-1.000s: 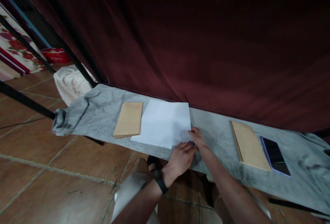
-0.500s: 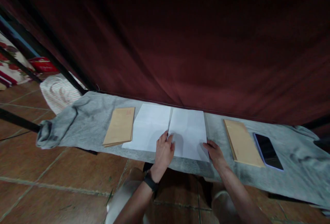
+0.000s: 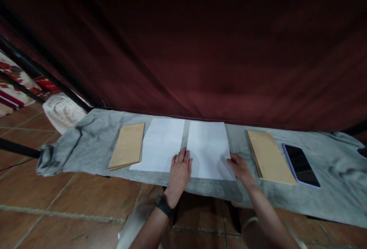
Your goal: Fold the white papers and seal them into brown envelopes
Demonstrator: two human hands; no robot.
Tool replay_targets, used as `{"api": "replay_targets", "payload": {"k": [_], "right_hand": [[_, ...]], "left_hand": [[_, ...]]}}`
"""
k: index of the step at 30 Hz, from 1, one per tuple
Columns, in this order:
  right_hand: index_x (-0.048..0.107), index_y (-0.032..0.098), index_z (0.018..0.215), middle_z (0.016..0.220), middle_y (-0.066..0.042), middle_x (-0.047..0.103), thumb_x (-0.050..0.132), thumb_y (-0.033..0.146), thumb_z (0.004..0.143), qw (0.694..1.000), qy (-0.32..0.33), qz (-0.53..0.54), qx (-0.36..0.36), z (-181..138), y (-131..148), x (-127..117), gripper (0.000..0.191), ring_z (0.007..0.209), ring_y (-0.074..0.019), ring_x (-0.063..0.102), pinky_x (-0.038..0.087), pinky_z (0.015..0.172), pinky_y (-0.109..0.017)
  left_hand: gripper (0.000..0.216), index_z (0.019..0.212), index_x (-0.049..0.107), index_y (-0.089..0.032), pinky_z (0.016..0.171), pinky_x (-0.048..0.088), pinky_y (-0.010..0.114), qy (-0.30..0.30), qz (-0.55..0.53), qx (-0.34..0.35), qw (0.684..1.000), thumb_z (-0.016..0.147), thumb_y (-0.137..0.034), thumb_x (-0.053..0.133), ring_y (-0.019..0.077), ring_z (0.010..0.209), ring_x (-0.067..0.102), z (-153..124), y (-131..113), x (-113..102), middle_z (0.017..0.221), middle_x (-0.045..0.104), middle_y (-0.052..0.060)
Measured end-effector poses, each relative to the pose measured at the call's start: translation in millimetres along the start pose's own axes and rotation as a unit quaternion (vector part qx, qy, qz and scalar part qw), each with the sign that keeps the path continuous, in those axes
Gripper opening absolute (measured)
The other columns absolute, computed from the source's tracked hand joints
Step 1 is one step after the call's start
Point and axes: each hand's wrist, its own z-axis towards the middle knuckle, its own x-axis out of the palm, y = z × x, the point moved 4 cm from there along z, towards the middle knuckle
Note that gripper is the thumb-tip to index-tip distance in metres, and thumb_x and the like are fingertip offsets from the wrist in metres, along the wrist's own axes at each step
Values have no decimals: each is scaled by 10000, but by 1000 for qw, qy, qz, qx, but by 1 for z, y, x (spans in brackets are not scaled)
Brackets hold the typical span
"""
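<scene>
Two white sheets of paper lie side by side on a grey cloth, a narrow strip of cloth between them. My left hand [image 3: 180, 168] rests flat with fingers stretched, over the near end of that strip. Its fingers touch the inner edges of the left sheet [image 3: 162, 142] and the right sheet [image 3: 208, 146]. At the right sheet's outer edge, my right hand [image 3: 239, 167] has its thumb and fingers closed on the paper; the fingertips are partly hidden.
A stack of brown envelopes [image 3: 127, 146] lies left of the sheets, another brown stack [image 3: 269, 157] to their right. Beyond it is a phone [image 3: 301, 165]. The grey cloth [image 3: 88, 146] covers the narrow bench. A dark red curtain [image 3: 200, 58] hangs behind.
The gap between the sheets has widened, as the left sheet shifted left. My left hand's fingers have straightened and lie flatter. My right hand stays at the right sheet's edge.
</scene>
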Motion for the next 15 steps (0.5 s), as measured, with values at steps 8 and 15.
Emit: {"api": "replay_targets", "payload": {"k": [8,15], "right_hand": [[561,247,678,666,-2,635,521,254,774,996,-15,-77,-41,1,4,-1,105,674,-198,594,405,658,-292],[597,239,703,687,-13,637,533,202,811,994,-13,-99,-38,1,0,-6,131,700,-193,596,390,660,-283]], "left_hand": [[535,1453,498,-154,1053,477,488,-45,46,-36,997,928,-71,434,352,1406,437,3,9,-7,1604,358,201],[456,1404,520,-53,1047,492,450,-26,57,-91,994,967,-129,417,317,1292,557,9,19,-3,1453,533,249]]}}
